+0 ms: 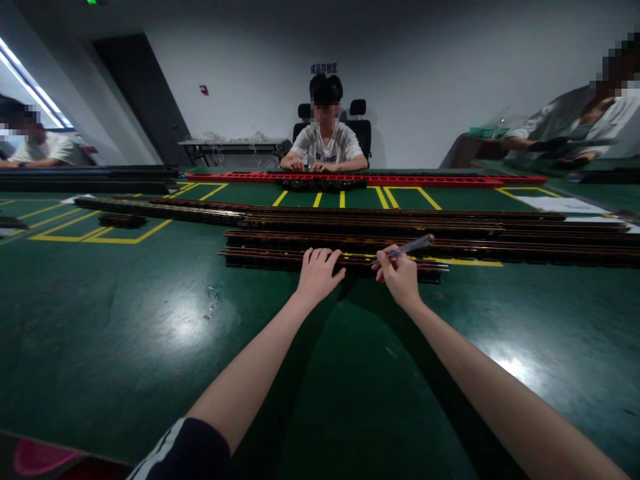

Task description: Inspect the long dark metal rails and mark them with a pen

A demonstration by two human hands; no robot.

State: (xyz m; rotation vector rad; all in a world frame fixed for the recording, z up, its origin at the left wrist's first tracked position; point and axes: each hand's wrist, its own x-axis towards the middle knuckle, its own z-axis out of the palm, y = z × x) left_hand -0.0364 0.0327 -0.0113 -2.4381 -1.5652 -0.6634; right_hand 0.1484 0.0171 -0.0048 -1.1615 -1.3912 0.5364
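Observation:
Resting on the near dark strip assembly, my left hand has its fingers stretched out and slightly spread. My right hand is closed around a screwdriver-like tool with a translucent bluish handle. The handle points up and to the right, while its tip is down at the strip and hidden by my fingers. The strip is long and thin, with coppery edges, and lies across the table in front of me. Close behind it lies another dark strip.
More long dark strips lie across the green table, marked with yellow lines. A red slotted rail runs along the far side, where a person sits. Other people are at left and right. White papers lie at right.

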